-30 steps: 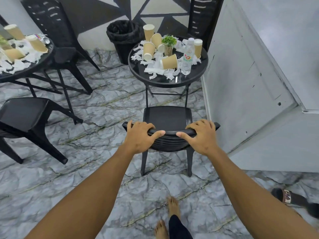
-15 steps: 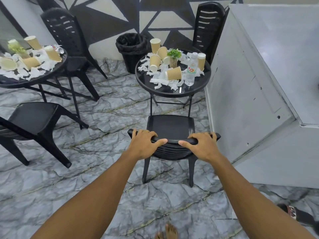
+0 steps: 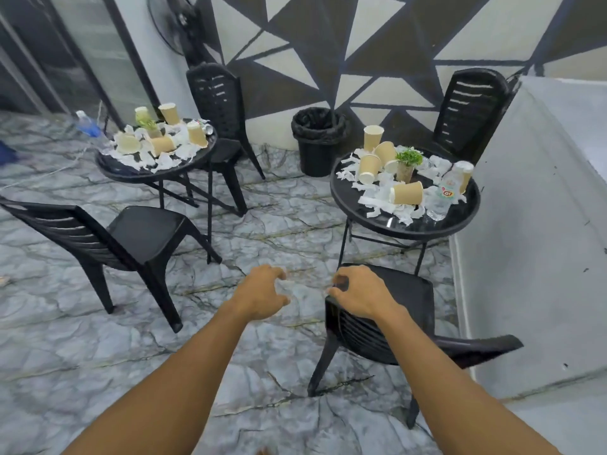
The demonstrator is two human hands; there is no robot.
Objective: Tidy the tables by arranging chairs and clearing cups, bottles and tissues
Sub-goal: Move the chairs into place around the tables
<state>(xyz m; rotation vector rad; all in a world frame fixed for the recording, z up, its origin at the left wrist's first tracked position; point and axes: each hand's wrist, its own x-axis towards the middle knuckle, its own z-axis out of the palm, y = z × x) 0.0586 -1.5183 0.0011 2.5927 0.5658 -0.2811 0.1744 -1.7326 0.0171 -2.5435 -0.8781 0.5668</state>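
**Right hand on chair-back corner, left hand free beside it**

Near chair [image 3: 404, 290]: the seat lies straight ahead of the right fingers, with its front edge at the legs of the right table [image 3: 407, 229]. The top of the backrest runs from under those fingers off to the right and back toward the person.

Right hand [image 3: 361, 295]: fingers curled over the left end of the backrest top with the thumb below, clamped on it. It is the only hand touching the chair.

Left hand [image 3: 262, 295]: just left of that corner, clear of the chair and over bare floor. Its fingers are loosely curled, spread a little, and hold nothing.

This chair looks about placed. If the left chair [image 3: 144, 228] is next, it sits well left of the left fingers, pulled out from the left table [image 3: 131, 174] with its back leaning away to the left, so the left hand is nearer.

Bin [image 3: 318, 142]: ahead of both hands, between the two tables by the wall. It has a black liner, and the inside is too dark to tell what it holds.

Beyond the right fingers, the right table carries:
- cups [image 3: 407, 193], some upright and some on their sides; I can't tell whether anything is in them
- a bottle [image 3: 441, 198], upright at the right edge
- tissues [image 3: 377, 200], strewn around
- a small pot [image 3: 405, 174] with a green plant in it

Left table, far ahead-left of the left fingers: left-table cups [image 3: 162, 144] on a bed of left-table tissues [image 3: 164, 162]. None of it is cleared yet.
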